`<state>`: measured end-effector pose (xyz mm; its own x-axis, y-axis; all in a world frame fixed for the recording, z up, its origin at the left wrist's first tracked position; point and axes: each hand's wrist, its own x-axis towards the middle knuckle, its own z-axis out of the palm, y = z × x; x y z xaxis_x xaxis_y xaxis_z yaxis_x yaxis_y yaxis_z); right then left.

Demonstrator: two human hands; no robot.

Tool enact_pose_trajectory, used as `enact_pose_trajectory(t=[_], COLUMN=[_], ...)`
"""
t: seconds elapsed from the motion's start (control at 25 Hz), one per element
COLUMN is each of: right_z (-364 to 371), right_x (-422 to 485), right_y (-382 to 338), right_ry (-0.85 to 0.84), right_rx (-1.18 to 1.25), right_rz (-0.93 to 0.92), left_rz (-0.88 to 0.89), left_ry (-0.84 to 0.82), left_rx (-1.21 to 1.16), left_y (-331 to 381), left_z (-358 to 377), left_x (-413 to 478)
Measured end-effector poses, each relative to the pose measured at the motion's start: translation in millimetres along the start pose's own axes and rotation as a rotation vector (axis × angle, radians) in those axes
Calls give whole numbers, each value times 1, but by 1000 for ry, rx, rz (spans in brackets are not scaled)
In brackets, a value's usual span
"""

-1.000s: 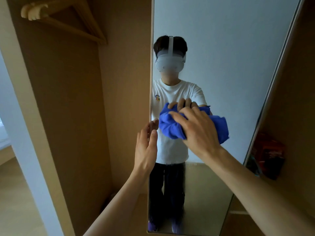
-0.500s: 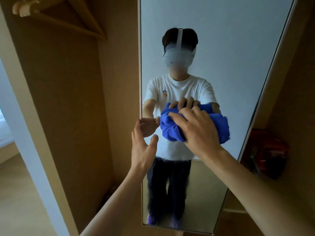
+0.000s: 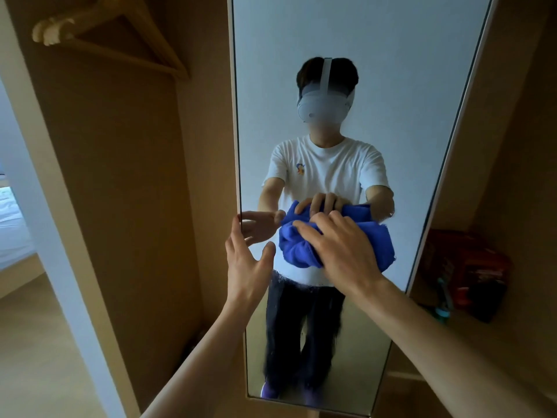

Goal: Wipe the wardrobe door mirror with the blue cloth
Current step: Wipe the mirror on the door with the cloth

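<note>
The tall wardrobe door mirror (image 3: 376, 86) fills the middle of the head view and reflects me. My right hand (image 3: 343, 251) presses a bunched blue cloth (image 3: 298, 245) against the glass at mid height, and the reflection shows its fingertips wrapped over the cloth's top. My left hand (image 3: 245, 263) rests on the mirror's left edge just left of the cloth. Its fingers lie straight along the edge and the thumb is spread over the glass. Faint smears show on the glass just below the cloth.
Wooden hangers (image 3: 114, 34) hang at the upper left inside the wardrobe (image 3: 120, 206). A red bag (image 3: 464, 270) sits on a shelf right of the door. A white bed (image 3: 12, 224) shows at the far left, with wood floor below.
The mirror's left edge has shifted left in view and my left hand has gone with it. More of my reflection shows. My right hand and the cloth stay at about the same spot.
</note>
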<state>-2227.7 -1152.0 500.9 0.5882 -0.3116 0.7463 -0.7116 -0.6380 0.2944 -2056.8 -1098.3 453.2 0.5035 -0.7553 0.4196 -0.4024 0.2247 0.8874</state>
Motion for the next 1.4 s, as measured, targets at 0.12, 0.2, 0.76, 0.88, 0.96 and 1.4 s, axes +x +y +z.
enact_pose_trajectory(t=[0.12,0.2,0.76,0.88,0.96,1.4], right_z=[-22,-38,-13,0,1,-70], right_x=[19,36,-29,-56,-58,2], right_y=[23,41,54,46,47,114], right_ry=[70,115,34,-44,-54,128], right_rx=[-34,-71,-67,-29,-17,-132], right_rz=[18,24,-45,-50,-41,86], left_rz=[-8,-22,-10,-7,-4,-21], left_ry=[24,49,151,153,149,182], left_rx=[34,62,187,192,188,211], left_y=[4,5,-7,-7,-7,-10], left_z=[5,8,21,21,19,24], left_x=[-1,1,-5,-6,-7,-11])
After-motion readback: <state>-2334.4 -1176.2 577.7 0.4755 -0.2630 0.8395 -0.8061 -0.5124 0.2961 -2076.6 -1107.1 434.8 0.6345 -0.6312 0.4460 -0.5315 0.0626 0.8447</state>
